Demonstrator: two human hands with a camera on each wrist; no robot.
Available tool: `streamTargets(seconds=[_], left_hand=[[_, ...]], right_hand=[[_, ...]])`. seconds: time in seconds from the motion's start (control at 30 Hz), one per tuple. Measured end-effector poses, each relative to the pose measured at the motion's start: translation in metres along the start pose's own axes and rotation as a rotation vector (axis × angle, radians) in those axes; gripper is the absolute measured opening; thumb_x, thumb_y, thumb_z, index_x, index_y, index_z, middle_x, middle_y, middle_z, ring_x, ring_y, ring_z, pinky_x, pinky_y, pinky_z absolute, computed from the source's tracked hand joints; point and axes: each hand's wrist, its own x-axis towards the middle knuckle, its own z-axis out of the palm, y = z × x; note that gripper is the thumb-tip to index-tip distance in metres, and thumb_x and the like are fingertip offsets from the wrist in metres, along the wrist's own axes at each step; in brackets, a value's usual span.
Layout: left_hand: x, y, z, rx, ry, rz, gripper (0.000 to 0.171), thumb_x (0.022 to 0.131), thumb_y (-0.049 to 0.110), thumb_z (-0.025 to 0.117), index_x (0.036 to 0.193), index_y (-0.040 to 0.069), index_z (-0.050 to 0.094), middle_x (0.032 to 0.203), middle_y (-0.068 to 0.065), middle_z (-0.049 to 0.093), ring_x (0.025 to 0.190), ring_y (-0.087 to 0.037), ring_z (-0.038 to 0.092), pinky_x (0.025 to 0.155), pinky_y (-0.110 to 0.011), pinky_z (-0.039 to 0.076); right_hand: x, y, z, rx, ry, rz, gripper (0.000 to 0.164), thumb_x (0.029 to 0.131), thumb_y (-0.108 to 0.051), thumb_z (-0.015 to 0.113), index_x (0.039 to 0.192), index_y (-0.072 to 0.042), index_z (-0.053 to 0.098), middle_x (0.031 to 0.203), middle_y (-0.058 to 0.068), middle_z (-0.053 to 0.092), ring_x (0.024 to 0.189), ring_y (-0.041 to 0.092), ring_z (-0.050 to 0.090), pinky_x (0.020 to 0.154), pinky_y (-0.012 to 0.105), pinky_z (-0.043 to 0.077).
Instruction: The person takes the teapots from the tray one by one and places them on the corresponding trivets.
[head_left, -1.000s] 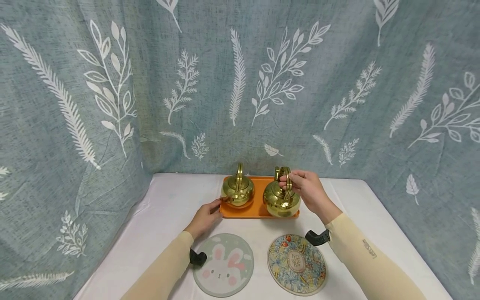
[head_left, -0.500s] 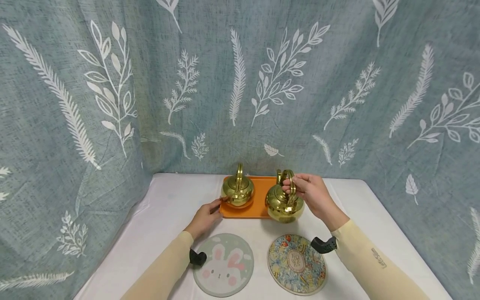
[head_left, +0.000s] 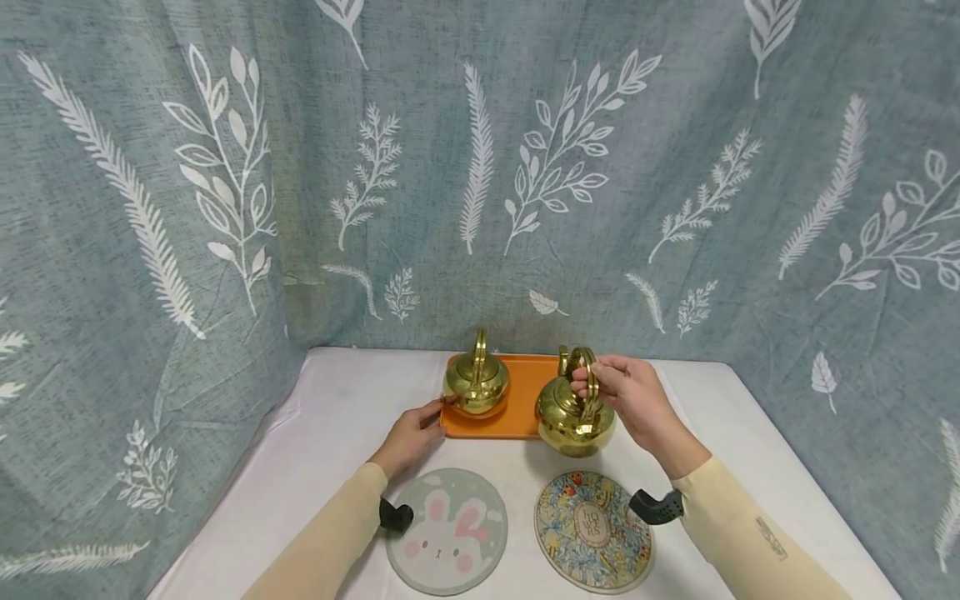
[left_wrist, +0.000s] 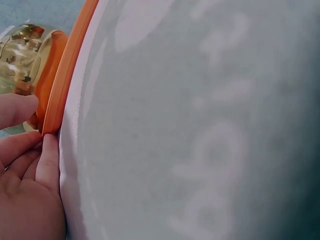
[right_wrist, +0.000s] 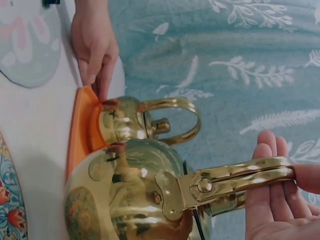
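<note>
My right hand [head_left: 636, 402] holds a shiny brass kettle [head_left: 573, 425] by its arched handle, with fingers under the bar and thumb against it. The kettle is tilted slightly and hangs over the front right corner of an orange tray [head_left: 525, 398], close above the white cloth. A second brass kettle [head_left: 475, 388] stands upright on the tray's left side, its handle free. At the tray's front left corner, my left hand [head_left: 411, 437] pinches the rim. In the left wrist view the thumb and fingers [left_wrist: 48, 160] lie on either side of that orange edge.
Two round mats lie in front of the tray on the white tablecloth [head_left: 360, 375]: a grey-green bunny mat [head_left: 446, 533] on the left, a floral mat [head_left: 558, 533] on the right. A blue-green curtain [head_left: 420, 167] with white leaves hangs behind and at both sides.
The right hand has drawn the kettle off the tray's right part, toward me and slightly to the right. My left hand and the other kettle have stayed put.
</note>
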Motion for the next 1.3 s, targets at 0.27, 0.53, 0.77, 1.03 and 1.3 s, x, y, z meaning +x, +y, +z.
streamTargets(seconds=[0.27, 0.53, 0.77, 1.03, 1.3], left_hand=[[-0.001, 0.001, 0.003, -0.004, -0.002, -0.007, 0.057, 0.102, -0.004, 0.063, 0.156, -0.013, 0.048, 0.165, -0.027, 0.041, 0.153, -0.046, 0.039, 0.124, -0.055, 0.036], [0.000, 0.002, 0.002, 0.004, 0.005, -0.001, 0.058, 0.103, -0.002, 0.065, 0.157, -0.011, 0.047, 0.165, -0.027, 0.043, 0.155, -0.044, 0.037, 0.126, -0.055, 0.033], [0.001, 0.004, 0.000, 0.024, 0.005, -0.002, 0.057, 0.103, -0.003, 0.064, 0.157, -0.012, 0.047, 0.164, -0.027, 0.043, 0.154, -0.045, 0.037, 0.126, -0.056, 0.032], [0.002, 0.003, 0.001, 0.030, 0.012, -0.020, 0.056, 0.104, -0.003, 0.065, 0.157, -0.011, 0.048, 0.166, -0.026, 0.042, 0.155, -0.044, 0.037, 0.125, -0.054, 0.035], [0.001, 0.003, 0.000, 0.028, 0.002, -0.031, 0.057, 0.104, -0.007, 0.064, 0.158, -0.011, 0.047, 0.166, -0.026, 0.042, 0.155, -0.043, 0.036, 0.124, -0.053, 0.036]], right_hand=[[-0.016, -0.002, -0.001, -0.002, 0.005, -0.009, 0.042, 0.116, -0.009, 0.047, 0.143, 0.024, 0.050, 0.118, 0.022, 0.075, 0.098, 0.015, 0.077, 0.097, 0.030, 0.061], [-0.035, -0.004, -0.004, 0.021, 0.012, -0.012, 0.035, 0.116, -0.007, 0.049, 0.134, 0.022, 0.057, 0.108, 0.013, 0.078, 0.095, 0.016, 0.078, 0.093, 0.032, 0.063], [-0.048, -0.003, -0.005, 0.021, 0.021, -0.001, 0.035, 0.116, -0.007, 0.050, 0.133, 0.022, 0.056, 0.108, 0.013, 0.078, 0.096, 0.017, 0.078, 0.094, 0.033, 0.063], [-0.060, 0.000, -0.006, 0.025, 0.022, -0.024, 0.034, 0.115, -0.009, 0.052, 0.128, 0.022, 0.059, 0.105, 0.012, 0.078, 0.095, 0.017, 0.077, 0.093, 0.032, 0.063], [-0.077, 0.004, -0.006, 0.049, 0.009, -0.010, 0.033, 0.115, -0.012, 0.055, 0.126, 0.018, 0.061, 0.105, 0.012, 0.078, 0.096, 0.018, 0.077, 0.092, 0.032, 0.064]])
